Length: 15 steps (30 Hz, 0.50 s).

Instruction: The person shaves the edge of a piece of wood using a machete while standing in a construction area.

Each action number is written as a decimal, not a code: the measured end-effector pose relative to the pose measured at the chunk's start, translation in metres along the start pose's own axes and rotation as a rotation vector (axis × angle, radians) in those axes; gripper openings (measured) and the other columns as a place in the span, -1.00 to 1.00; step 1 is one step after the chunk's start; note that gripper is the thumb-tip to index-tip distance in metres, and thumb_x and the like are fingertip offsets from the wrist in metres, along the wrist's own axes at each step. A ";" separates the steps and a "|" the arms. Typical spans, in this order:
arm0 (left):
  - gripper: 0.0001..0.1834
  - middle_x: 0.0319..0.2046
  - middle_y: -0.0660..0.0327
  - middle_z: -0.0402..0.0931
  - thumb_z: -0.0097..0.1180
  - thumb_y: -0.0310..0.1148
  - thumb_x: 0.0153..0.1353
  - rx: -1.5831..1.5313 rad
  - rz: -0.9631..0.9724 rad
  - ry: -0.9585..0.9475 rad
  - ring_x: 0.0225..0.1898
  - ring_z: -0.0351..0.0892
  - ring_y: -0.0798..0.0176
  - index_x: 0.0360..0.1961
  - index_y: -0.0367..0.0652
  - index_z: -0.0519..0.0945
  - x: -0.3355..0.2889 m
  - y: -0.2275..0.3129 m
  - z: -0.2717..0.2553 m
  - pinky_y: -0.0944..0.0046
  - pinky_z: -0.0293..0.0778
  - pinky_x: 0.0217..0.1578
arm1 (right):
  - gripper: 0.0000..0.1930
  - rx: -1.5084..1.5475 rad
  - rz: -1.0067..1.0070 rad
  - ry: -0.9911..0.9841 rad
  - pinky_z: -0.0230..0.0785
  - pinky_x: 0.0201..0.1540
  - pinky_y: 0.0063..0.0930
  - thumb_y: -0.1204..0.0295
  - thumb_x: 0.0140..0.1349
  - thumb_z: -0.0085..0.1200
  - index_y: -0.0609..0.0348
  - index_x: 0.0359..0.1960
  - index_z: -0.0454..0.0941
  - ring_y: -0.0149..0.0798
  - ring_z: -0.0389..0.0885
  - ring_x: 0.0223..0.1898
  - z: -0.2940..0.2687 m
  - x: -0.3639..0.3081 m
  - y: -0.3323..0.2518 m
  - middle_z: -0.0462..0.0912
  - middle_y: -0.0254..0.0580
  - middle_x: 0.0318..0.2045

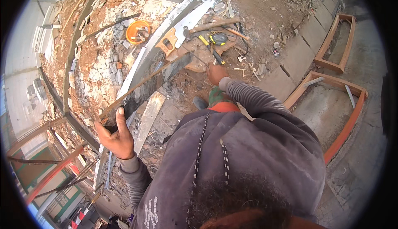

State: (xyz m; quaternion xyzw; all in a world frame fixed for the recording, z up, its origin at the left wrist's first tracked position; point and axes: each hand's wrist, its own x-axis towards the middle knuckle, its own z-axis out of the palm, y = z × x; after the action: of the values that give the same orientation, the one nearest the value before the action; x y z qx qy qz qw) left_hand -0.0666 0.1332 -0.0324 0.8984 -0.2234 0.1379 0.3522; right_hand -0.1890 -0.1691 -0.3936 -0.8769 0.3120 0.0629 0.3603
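A long wooden board with a dark-stained face slants from my left hand up toward the tools. My left hand grips its near end, thumb on one side and fingers on the other. My right hand is closed around a thin dark rod, which points up and left across the board's far end; its kind is unclear. Just beyond lie a handsaw with an orange handle, a hammer, a tape measure and a yellow-and-black handled tool.
An orange bucket holding wood pieces stands among rubble on the left. A concrete ledge runs beside the board. Two wooden frames lie on the right. A loose plank rests on the ground near my left arm.
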 end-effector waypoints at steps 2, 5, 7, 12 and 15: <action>-0.65 -0.26 0.11 0.69 0.52 -0.36 0.38 0.082 -0.031 0.013 -0.28 0.59 0.29 -0.04 -0.35 0.62 0.002 0.009 0.004 0.27 0.54 -0.20 | -0.67 -0.023 -0.065 -0.083 0.60 -0.04 0.28 0.17 0.56 0.03 0.19 0.06 0.58 0.37 0.79 -0.15 -0.002 0.011 0.008 0.79 0.30 -0.21; -0.64 -0.24 0.11 0.71 0.52 -0.37 0.39 0.056 -0.079 0.024 -0.27 0.60 0.33 0.00 -0.35 0.61 0.006 0.027 0.009 0.30 0.54 -0.20 | -0.64 -0.078 -0.025 -0.150 0.61 -0.02 0.26 0.16 0.57 0.00 0.23 0.06 0.59 0.38 0.80 -0.12 -0.006 0.030 0.027 0.80 0.32 -0.17; -0.64 -0.21 0.14 0.72 0.51 -0.37 0.40 0.100 -0.101 0.021 -0.25 0.61 0.37 0.03 -0.34 0.61 0.004 0.037 0.007 0.33 0.55 -0.17 | -0.59 -0.116 0.053 -0.172 0.61 -0.04 0.28 0.10 0.57 0.00 0.25 0.05 0.60 0.41 0.79 -0.13 -0.010 0.038 0.046 0.80 0.33 -0.19; -0.72 -0.14 0.18 0.71 0.39 -0.33 0.51 0.012 -0.341 0.137 -0.19 0.63 0.38 0.02 -0.32 0.64 -0.027 0.021 -0.002 0.33 0.59 -0.11 | -0.54 -0.101 -0.029 -0.250 0.61 -0.11 0.12 0.03 0.55 0.06 0.26 -0.09 0.70 0.25 0.82 -0.25 -0.019 0.050 0.086 0.82 0.23 -0.24; -0.71 -0.16 0.17 0.71 0.29 -0.25 0.59 -0.067 -0.497 0.314 -0.19 0.64 0.38 0.00 -0.34 0.66 -0.082 -0.014 -0.016 0.33 0.60 -0.13 | -0.48 0.198 0.019 -0.362 0.57 -0.18 -0.02 -0.04 0.51 0.15 0.28 -0.21 0.75 -0.02 0.79 -0.37 -0.008 0.070 0.087 0.78 0.03 -0.43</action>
State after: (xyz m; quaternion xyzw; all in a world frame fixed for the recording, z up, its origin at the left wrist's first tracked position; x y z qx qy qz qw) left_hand -0.1318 0.1789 -0.0624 0.8811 0.0560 0.1774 0.4349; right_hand -0.1852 -0.2570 -0.4629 -0.8086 0.2551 0.1921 0.4941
